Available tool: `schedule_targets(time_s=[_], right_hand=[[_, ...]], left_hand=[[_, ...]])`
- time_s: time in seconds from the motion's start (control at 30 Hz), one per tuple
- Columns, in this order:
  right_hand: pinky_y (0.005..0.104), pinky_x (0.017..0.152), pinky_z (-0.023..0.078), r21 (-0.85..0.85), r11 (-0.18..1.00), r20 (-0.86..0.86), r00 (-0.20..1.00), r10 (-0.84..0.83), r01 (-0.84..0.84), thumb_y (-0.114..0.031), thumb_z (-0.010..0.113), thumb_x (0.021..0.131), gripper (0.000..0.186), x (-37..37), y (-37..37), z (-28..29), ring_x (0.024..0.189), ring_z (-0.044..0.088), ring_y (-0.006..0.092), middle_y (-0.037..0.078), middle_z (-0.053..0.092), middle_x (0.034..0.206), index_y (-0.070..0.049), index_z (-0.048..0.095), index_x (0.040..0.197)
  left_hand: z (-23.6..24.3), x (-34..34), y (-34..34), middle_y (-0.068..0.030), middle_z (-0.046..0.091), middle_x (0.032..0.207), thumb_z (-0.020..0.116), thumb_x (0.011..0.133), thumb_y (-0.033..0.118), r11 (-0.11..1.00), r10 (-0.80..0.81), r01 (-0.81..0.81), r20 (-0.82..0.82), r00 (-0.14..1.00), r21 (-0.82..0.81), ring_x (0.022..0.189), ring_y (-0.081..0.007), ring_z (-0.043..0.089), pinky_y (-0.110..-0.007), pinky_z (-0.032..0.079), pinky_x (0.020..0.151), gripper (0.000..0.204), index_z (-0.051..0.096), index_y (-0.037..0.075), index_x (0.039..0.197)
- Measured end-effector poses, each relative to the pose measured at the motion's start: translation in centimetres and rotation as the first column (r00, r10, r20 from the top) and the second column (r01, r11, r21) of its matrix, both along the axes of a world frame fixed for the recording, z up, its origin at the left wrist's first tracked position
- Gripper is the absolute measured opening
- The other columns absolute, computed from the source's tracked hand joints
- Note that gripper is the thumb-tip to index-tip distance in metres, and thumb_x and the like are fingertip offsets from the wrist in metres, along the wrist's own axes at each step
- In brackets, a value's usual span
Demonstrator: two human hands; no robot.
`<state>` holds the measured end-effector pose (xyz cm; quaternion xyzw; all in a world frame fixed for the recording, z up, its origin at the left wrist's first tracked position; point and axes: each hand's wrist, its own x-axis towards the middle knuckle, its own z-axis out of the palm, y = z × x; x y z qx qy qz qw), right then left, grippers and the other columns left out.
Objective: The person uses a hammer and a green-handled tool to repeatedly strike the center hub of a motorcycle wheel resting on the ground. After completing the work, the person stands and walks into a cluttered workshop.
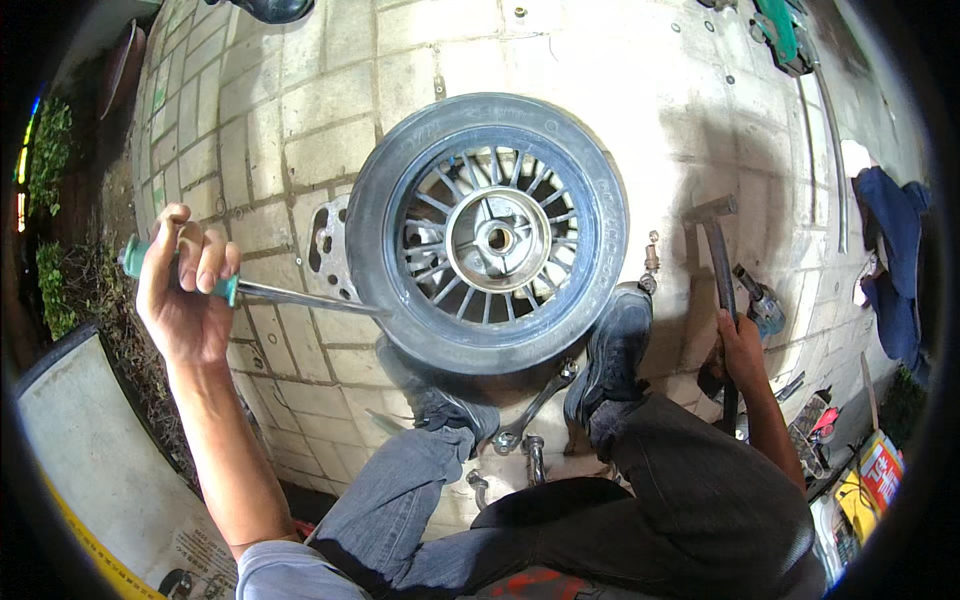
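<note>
The person's left hand (187, 320) is holding a long steel-shafted screwdriver with a translucent green handle (300, 299), its fingers curling closed around the grip. The shaft is pointing right, its tip reaching the lower-left sidewall of a dark rubber tyre on a silver spoked metal rim (478, 222); whether the tip is pressing in or hovering just above, I cannot tell. That wheel is lying flat on the pale paved floor (330, 90), in front of the person and close to both dark shoes (617, 345). The right hand (742, 352) is gripping a dark-handled hammer with a blocky metal head (720, 262), its fingers wrapping the handle, well apart from the wheel.

A flat grey metal plate with holes (338, 232) is lying by the tyre's left edge, and a chromed double-ended wrench (537, 405) is resting between the shoes.

With the shaft slanting so low, the tip could be skidding off the curved rubber under a blow, gouging the sidewall or scratching the rim. A hammer swing going wide could be catching the left fingers, and the nearby shoes could be taking a glancing strike.
</note>
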<state>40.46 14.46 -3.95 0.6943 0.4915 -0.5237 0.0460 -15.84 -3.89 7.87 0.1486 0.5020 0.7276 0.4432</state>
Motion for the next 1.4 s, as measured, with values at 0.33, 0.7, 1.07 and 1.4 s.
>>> schedule_targets(time_s=[0.33, 0.7, 1.07, 1.4], right_hand=[[0.0242, 0.045, 0.036, 0.104, 0.987, 0.005, 0.992, 0.126, -0.126, -0.035, 0.054, 0.098, 0.032, -3.4, 2.0, 2.7, 0.050, 0.045, 0.0068, -0.002, 0.045, 0.061, -0.007, 0.048, 0.083], [0.0226, 0.044, 0.037, 0.157, 0.969, -0.088, 0.975, 0.206, -0.191, -0.036, 0.054, 0.098, 0.031, -2.8, 2.7, 3.1, 0.048, 0.047, 0.0061, -0.003, 0.047, 0.060, -0.007, 0.049, 0.087], [0.0212, 0.044, 0.034, 0.023, 0.995, -0.104, 0.990, 0.095, -0.093, -0.035, 0.056, 0.097, 0.029, -2.8, 3.5, 3.8, 0.049, 0.043, 0.0038, -0.004, 0.046, 0.061, -0.007, 0.050, 0.088], [0.0215, 0.043, 0.034, -0.029, 0.995, -0.118, 0.989, 0.092, -0.096, -0.033, 0.056, 0.097, 0.028, -2.8, 4.3, 3.1, 0.048, 0.043, 0.0044, -0.004, 0.046, 0.061, -0.006, 0.050, 0.089]], left_hand=[[-4.0, 9.6, 9.7, -0.0096, 0.056, 0.065, 0.060, 0.088, 0.013, 0.952, -0.239, 0.271, -0.207, 0.948, 0.142, 0.056, -0.0174, 0.053, -0.030, 0.044, 0.053, 0.022, 0.059, -0.005, 0.101], [-3.5, 13.0, 13.4, -0.0086, 0.071, 0.086, 0.065, 0.082, 0.006, 0.846, -0.529, 0.443, -0.368, 0.765, -0.295, 0.072, -0.0104, 0.065, -0.024, 0.053, 0.067, 0.014, 0.069, 0.001, 0.095], [-6.7, 13.4, 13.8, -0.0067, 0.070, 0.085, 0.063, 0.082, 0.006, 0.745, -0.655, 0.490, -0.357, 0.666, -0.453, 0.075, -0.0122, 0.063, -0.025, 0.050, 0.071, 0.015, 0.067, 0.000, 0.096], [-7.3, 13.9, 15.2, -0.0038, 0.065, 0.073, 0.062, 0.081, 0.010, 0.701, -0.709, 0.527, -0.390, 0.588, -0.480, 0.066, -0.0085, 0.061, -0.024, 0.048, 0.063, 0.019, 0.067, 0.001, 0.097]])
